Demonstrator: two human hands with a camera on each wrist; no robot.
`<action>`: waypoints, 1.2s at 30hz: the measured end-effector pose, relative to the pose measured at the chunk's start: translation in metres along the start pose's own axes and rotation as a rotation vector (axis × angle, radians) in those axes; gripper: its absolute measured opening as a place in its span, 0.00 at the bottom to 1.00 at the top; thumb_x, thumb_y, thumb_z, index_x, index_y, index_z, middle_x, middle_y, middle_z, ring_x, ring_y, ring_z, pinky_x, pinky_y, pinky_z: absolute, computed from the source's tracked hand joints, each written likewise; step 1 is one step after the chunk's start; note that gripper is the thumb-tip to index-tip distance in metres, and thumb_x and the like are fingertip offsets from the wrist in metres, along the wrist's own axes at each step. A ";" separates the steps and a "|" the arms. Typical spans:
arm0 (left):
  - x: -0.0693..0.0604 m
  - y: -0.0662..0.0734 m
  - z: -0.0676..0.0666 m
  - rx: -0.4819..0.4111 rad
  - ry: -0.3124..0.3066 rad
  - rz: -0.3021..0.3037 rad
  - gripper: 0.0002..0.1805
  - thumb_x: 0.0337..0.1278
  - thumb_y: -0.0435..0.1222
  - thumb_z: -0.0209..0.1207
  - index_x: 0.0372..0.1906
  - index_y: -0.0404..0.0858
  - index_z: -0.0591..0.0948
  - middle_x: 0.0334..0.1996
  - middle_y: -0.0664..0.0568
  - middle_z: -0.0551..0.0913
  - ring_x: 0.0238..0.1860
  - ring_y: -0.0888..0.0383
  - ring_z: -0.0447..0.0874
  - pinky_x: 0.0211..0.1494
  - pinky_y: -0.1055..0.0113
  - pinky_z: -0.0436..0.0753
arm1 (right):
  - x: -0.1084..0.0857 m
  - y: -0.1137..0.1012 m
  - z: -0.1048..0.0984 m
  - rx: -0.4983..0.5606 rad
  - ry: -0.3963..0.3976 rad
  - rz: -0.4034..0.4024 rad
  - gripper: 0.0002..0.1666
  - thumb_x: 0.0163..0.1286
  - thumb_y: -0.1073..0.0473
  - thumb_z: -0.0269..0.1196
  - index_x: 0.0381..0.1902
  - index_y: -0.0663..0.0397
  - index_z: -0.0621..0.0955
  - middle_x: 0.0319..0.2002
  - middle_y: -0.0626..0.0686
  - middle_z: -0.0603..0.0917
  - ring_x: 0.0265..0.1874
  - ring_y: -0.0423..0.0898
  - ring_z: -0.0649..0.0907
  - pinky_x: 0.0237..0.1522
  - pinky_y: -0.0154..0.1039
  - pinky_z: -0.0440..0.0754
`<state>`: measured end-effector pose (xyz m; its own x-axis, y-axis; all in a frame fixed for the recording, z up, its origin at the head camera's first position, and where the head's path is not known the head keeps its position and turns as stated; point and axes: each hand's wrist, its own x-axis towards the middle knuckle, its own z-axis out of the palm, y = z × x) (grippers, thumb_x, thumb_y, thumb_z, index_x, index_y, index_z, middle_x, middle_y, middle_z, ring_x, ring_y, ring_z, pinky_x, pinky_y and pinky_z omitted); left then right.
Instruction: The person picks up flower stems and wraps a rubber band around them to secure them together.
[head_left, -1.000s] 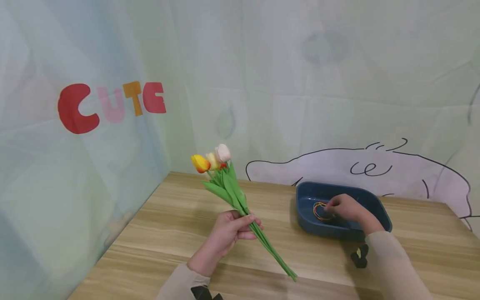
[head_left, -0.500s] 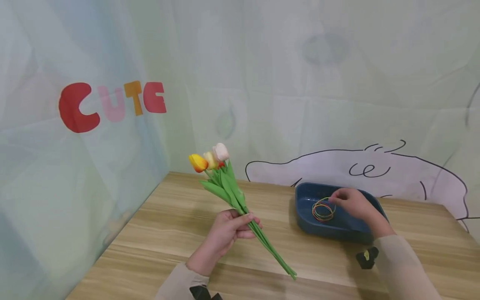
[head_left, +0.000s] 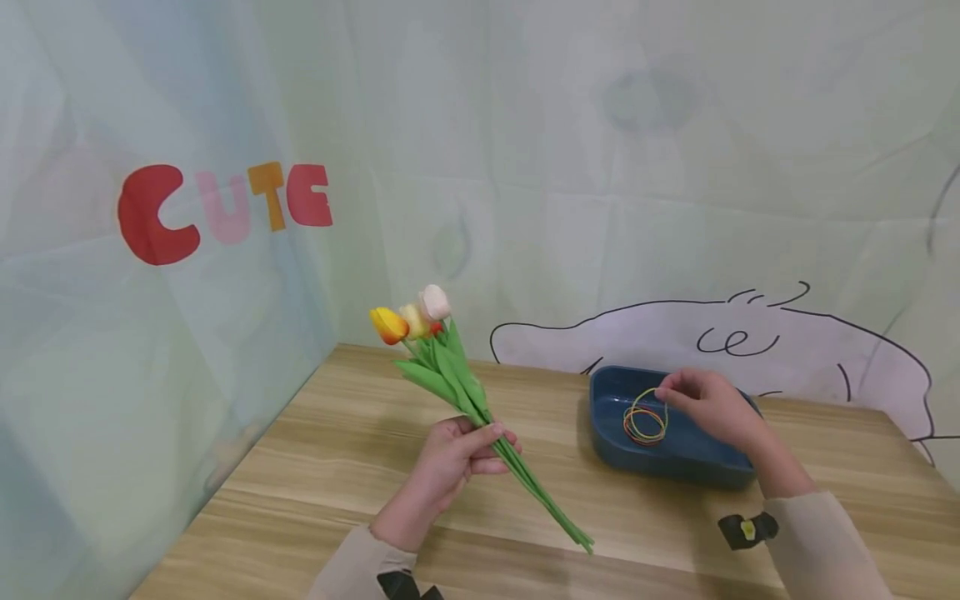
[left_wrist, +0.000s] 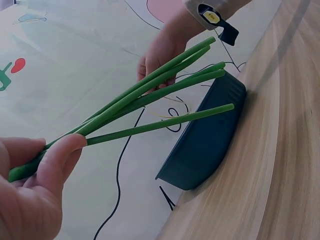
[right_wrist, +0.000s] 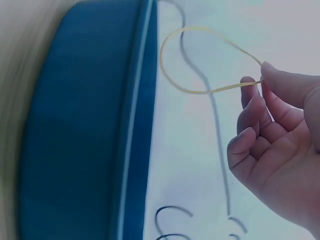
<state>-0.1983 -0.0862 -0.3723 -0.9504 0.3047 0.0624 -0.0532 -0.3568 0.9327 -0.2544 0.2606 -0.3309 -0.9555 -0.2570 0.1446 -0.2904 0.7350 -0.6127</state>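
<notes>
My left hand [head_left: 453, 462] grips a bunch of artificial tulips [head_left: 457, 371] by the green stems, thumb on top. The blooms are yellow-orange, cream and pale pink, with a little red behind. In the left wrist view the cut stem ends [left_wrist: 220, 73] fan out towards the tray. Thumb and fingertips of my right hand [head_left: 708, 408] pinch a yellow rubber band [right_wrist: 192, 92], which hangs as an open loop above the blue tray [head_left: 667, 468]. Several red, orange and yellowish rubber bands [head_left: 643, 438] lie in the tray, below and left of that hand.
The tray stands near the back of a wood-grain table [head_left: 330, 467], close to a printed curtain [head_left: 600, 208] with a line drawing. Another curtain [head_left: 217, 350] with coloured letters borders the table's left edge. Dark straps with small mounts sit on both sleeves.
My right hand has risen and moved right out of the tray, lifting the yellow rubber band from the others. The tulips have tilted slightly left, still in my left hand.
</notes>
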 end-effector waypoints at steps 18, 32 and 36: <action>-0.001 0.004 0.003 0.009 0.032 -0.001 0.02 0.65 0.26 0.53 0.37 0.31 0.76 0.30 0.51 0.87 0.37 0.58 0.88 0.41 0.69 0.87 | -0.036 -0.051 0.010 0.192 0.022 -0.241 0.05 0.68 0.62 0.62 0.37 0.59 0.79 0.29 0.47 0.82 0.25 0.39 0.80 0.27 0.33 0.83; 0.001 0.002 0.003 0.003 0.127 -0.021 0.03 0.66 0.27 0.53 0.37 0.31 0.76 0.31 0.51 0.87 0.37 0.59 0.88 0.45 0.66 0.87 | -0.054 -0.067 0.019 0.223 0.012 -0.415 0.06 0.64 0.68 0.64 0.35 0.53 0.80 0.29 0.48 0.81 0.27 0.40 0.77 0.26 0.31 0.76; 0.001 0.003 0.003 -0.002 0.148 -0.015 0.03 0.66 0.27 0.53 0.36 0.33 0.76 0.30 0.51 0.87 0.37 0.57 0.88 0.43 0.67 0.88 | -0.058 -0.071 0.022 0.233 0.010 -0.483 0.08 0.63 0.69 0.65 0.35 0.51 0.80 0.29 0.44 0.80 0.27 0.39 0.77 0.25 0.32 0.75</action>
<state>-0.1986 -0.0839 -0.3682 -0.9843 0.1765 -0.0053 -0.0686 -0.3547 0.9325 -0.1770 0.2100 -0.3128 -0.7165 -0.5250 0.4594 -0.6793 0.3751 -0.6308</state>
